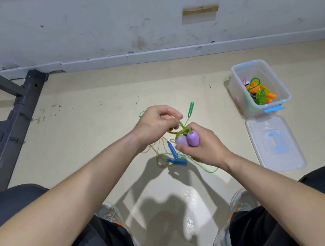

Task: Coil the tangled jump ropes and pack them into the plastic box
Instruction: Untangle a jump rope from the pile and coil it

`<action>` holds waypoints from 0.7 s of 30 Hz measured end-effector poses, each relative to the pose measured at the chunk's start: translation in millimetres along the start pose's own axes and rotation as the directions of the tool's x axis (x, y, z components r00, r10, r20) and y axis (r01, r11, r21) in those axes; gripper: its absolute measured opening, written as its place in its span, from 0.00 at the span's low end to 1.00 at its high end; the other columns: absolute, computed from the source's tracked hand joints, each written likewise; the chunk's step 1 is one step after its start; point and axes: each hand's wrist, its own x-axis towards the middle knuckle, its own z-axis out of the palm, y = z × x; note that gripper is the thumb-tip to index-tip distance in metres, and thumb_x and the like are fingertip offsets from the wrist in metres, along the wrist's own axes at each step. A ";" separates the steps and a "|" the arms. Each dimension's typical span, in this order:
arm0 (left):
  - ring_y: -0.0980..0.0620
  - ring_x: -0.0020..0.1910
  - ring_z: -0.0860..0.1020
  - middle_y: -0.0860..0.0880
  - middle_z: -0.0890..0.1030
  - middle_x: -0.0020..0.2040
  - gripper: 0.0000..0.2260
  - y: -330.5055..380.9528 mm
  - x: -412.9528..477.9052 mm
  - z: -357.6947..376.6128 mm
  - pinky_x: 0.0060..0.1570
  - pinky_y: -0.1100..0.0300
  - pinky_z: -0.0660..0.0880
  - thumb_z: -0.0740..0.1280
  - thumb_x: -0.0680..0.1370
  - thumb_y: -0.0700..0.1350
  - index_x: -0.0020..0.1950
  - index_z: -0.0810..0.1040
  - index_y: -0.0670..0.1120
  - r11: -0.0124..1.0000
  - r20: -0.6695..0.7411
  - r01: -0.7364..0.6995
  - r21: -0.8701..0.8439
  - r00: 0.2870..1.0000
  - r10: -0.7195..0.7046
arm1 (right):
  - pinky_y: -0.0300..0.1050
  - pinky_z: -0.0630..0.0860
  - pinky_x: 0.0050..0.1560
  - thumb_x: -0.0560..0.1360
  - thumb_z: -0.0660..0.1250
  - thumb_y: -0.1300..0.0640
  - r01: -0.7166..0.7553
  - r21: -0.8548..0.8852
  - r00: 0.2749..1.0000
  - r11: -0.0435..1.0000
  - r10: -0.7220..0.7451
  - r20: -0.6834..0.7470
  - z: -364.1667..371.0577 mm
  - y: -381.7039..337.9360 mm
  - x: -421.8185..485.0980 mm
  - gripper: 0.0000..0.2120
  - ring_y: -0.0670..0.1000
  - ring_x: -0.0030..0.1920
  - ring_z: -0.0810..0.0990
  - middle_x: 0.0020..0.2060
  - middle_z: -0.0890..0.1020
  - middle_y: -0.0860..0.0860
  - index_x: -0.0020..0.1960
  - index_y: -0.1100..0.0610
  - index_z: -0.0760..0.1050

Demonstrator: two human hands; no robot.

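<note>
My right hand (202, 148) grips two purple jump-rope handles (187, 139) side by side, above the floor. Their green cord (182, 129) loops up to my left hand (157, 123), which pinches it just left of the handles. Under my hands a tangle of thin cords lies on the floor with two blue handles (175, 156) and one green handle (190, 108). The clear plastic box (236, 80) stands at the right, holding several coiled ropes in orange, green and pink.
The box's clear lid (274, 145) with a blue grip lies flat just in front of the box. A dark metal frame (12, 122) stands at the left by the wall. My knees and shoes fill the bottom of the view.
</note>
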 end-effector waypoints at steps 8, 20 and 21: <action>0.55 0.40 0.82 0.45 0.84 0.41 0.12 57.1 7.8 23.6 0.42 0.66 0.76 0.63 0.77 0.30 0.53 0.82 0.42 0.975 0.010 -0.207 0.075 0.978 0.207 | 0.50 0.78 0.53 0.65 0.77 0.48 0.011 0.089 0.998 0.996 -0.006 -0.056 -37.4 -15.5 4.5 0.22 0.45 0.50 0.79 0.51 0.76 0.43 0.53 0.44 0.69; 0.54 0.41 0.78 0.49 0.82 0.38 0.15 154.1 80.2 67.4 0.43 0.59 0.72 0.61 0.75 0.31 0.44 0.81 0.49 0.957 0.066 -0.285 0.053 0.957 0.281 | 0.43 0.77 0.57 0.66 0.77 0.62 0.074 -0.155 0.989 0.985 -0.052 0.140 -177.9 3.5 45.5 0.34 0.51 0.53 0.77 0.56 0.70 0.51 0.67 0.46 0.70; 0.54 0.42 0.78 0.50 0.81 0.38 0.14 158.7 89.1 74.1 0.44 0.58 0.73 0.62 0.76 0.31 0.44 0.81 0.49 0.960 0.081 -0.278 0.022 0.958 0.275 | 0.42 0.76 0.55 0.65 0.78 0.60 0.052 -0.182 0.990 0.982 -0.026 0.140 -191.5 9.2 48.7 0.30 0.50 0.51 0.76 0.54 0.70 0.49 0.63 0.44 0.72</action>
